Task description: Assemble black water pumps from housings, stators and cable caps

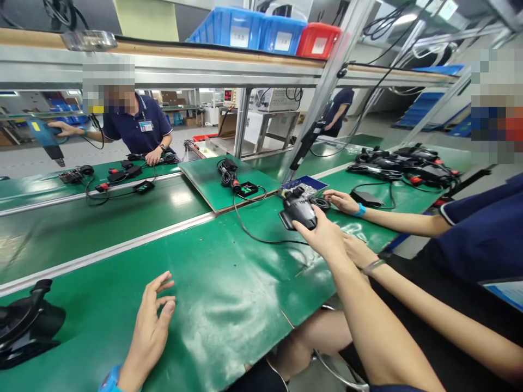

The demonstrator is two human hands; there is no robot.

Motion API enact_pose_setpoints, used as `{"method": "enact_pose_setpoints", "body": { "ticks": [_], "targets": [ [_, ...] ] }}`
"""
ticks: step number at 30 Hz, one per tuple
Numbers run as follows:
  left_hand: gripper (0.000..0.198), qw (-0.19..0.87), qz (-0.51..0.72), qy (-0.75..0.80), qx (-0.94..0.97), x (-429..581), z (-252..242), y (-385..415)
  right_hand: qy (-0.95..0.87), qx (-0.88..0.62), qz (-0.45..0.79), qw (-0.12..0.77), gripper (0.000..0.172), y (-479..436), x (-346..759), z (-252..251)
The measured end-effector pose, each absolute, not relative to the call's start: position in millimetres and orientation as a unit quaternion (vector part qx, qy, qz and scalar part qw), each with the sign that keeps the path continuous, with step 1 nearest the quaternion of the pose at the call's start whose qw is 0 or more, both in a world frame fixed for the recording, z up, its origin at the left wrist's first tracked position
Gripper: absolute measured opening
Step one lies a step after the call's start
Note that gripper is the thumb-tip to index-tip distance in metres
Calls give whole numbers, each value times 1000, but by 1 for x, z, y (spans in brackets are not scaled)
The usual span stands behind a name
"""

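My left hand [154,321], with a blue band at its wrist, hovers above the green table [204,261], its fingers apart and nothing in it. Reaching out to the right, my right hand [321,231] is closed around a black device [300,209] with a ribbed housing. The device is near a blue tray [304,184] of small clear parts. A black cable [261,239] runs across the table toward my right hand. At the far left lies another black device [30,321], partly cut off by the frame edge.
A co-worker's hands [343,202] are close beside my right hand. Black cabled units [400,163] pile up at the back right. A raised green board [200,179] holds a cabled unit. Across the conveyor, a person [141,125] holds a blue heat gun [47,141]. A metal post [314,103] rises behind the tray.
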State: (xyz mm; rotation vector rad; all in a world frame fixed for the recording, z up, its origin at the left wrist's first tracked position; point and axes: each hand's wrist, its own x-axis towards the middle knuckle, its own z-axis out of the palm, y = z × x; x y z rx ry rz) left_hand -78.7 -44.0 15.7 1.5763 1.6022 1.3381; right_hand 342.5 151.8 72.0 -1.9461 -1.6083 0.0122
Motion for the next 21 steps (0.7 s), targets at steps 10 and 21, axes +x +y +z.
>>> {"method": "enact_pose_setpoints", "body": {
  "ticks": [10, 21],
  "targets": [
    [45, 298, 442, 602, 594, -68, 5, -44, -685, -700, -80, 185, 70, 223, 303, 96],
    [50, 297, 382, 547, 683, -80, -27, -33, -621, -766, 96, 133, 77, 404, 145, 125]
  ]
}}
